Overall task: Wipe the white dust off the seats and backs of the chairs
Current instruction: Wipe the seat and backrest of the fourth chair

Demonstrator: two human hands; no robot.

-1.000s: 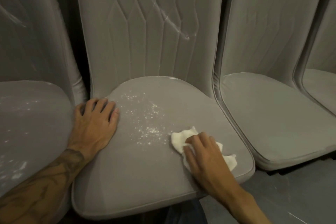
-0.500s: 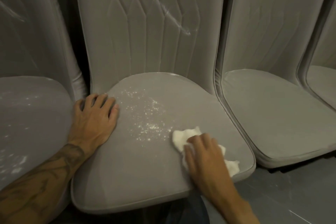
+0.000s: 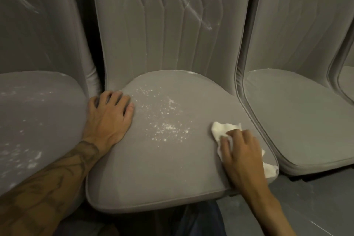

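Head view: middle chair seat [image 3: 153, 174] carries scattered white dust [image 3: 164, 120] from its centre up to 11 o'clock. Right hand [image 3: 243, 151] presses a white cloth [image 3: 224, 129] flat at the seat's 3 o'clock edge; its fingers lie close together and nearly straight on top, not pinching. Left hand [image 3: 109, 115] braces the 9 o'clock edge with its fingers loosely spread, tips toward the gap, holding nothing.

The cloth sits just beside the dust, not on it. A white streak [image 3: 193, 11] marks the backrest at 1 o'clock. Left chair seat [image 3: 47, 113] is dusty too; right chair seat [image 3: 297, 111] looks clean.

Risks:
- An unpinched cloth may bunch or slide under the palm.
- A stroke toward 9 o'clock may push dust onto the left hand or into the gap.
- A stroke toward 3 o'clock may drop dust on the right chair seat.
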